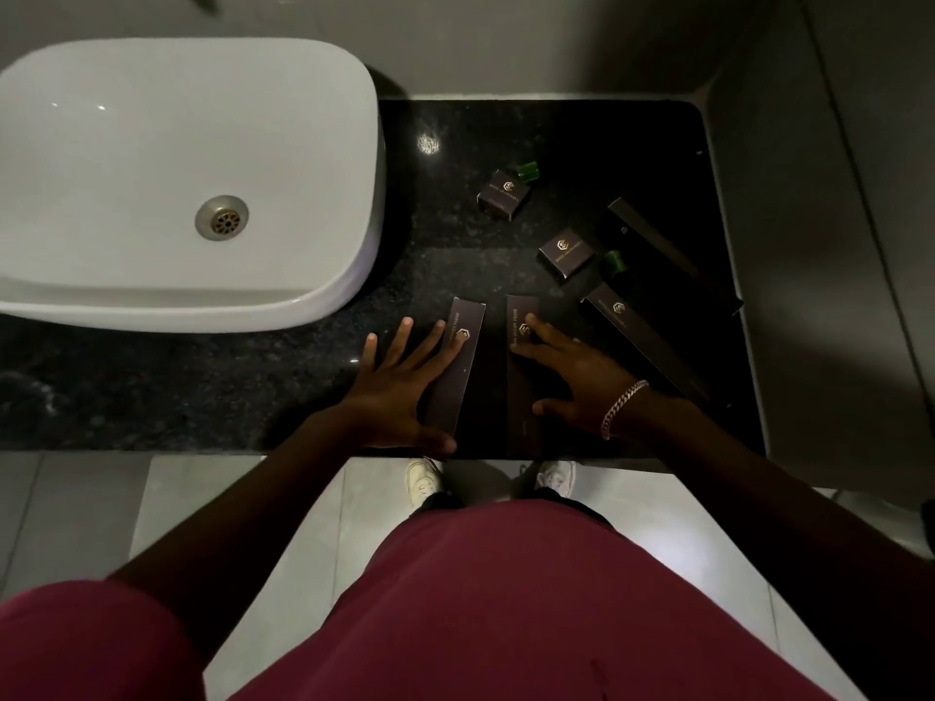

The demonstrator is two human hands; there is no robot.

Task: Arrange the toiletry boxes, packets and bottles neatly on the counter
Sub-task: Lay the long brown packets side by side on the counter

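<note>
On the black granite counter (303,387) lie several dark toiletry boxes with gold logos. My left hand (399,382) rests flat, fingers spread, its fingertips on a long box (463,366) near the front edge. My right hand (571,366), with a chain bracelet, lies flat on a second long box (521,382) just to the right. Two more long boxes lie slanted at the right, one nearer (642,341) and one farther (673,255). Two small square boxes (506,193) (565,255) sit farther back. A green bottle cap (529,171) and another (613,263) show beside them.
A white basin (126,159) with a metal drain fills the counter's left half. Grey walls close off the back and right sides. The counter's front edge runs just under my wrists, with floor tiles and my shoes below.
</note>
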